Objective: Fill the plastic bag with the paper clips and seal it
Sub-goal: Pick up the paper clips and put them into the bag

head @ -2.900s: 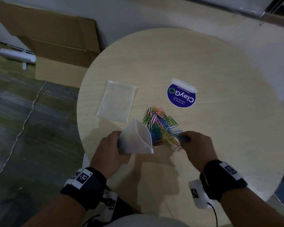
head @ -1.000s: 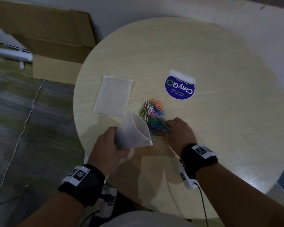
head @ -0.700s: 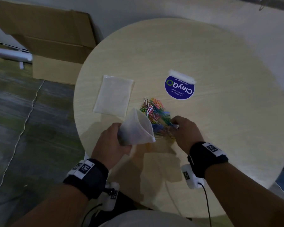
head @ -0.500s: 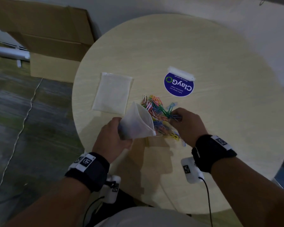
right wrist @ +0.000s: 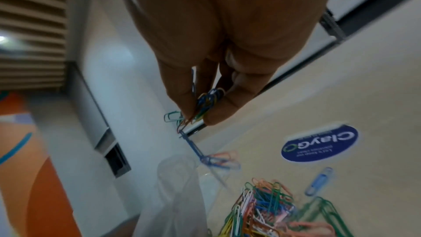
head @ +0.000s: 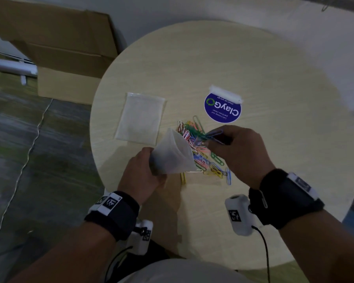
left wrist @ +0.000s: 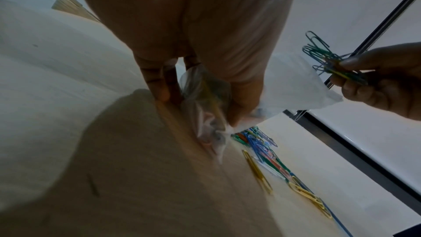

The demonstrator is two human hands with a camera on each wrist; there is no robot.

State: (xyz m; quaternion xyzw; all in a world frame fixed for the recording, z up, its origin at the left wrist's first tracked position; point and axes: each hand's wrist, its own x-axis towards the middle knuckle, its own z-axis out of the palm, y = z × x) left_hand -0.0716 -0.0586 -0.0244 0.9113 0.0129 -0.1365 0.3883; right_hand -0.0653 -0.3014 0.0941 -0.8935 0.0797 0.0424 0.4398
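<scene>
Clear, thin plastic is what the left hand (head: 140,172) grips: the plastic bag (head: 173,155), bunched at its lower end, its mouth gaping toward the pile of paper clips (head: 200,152) heaped on the round bench (head: 274,160). The right hand (head: 236,149) is lifted just off the heap, thumb and fingertips pinching a small tangle of green and blue clips (left wrist: 328,60) close beside the bag's rim. Filling looks only part done; a few clips seem to show through the film, and most lie loose on the wood. The next move, I'd say, is to carry the pinch over the mouth and let go cleanly, since linked clips may snag the edge. A second flat bag (head: 140,119) lies farther back, beside a blue sticker (head: 222,110).
</scene>
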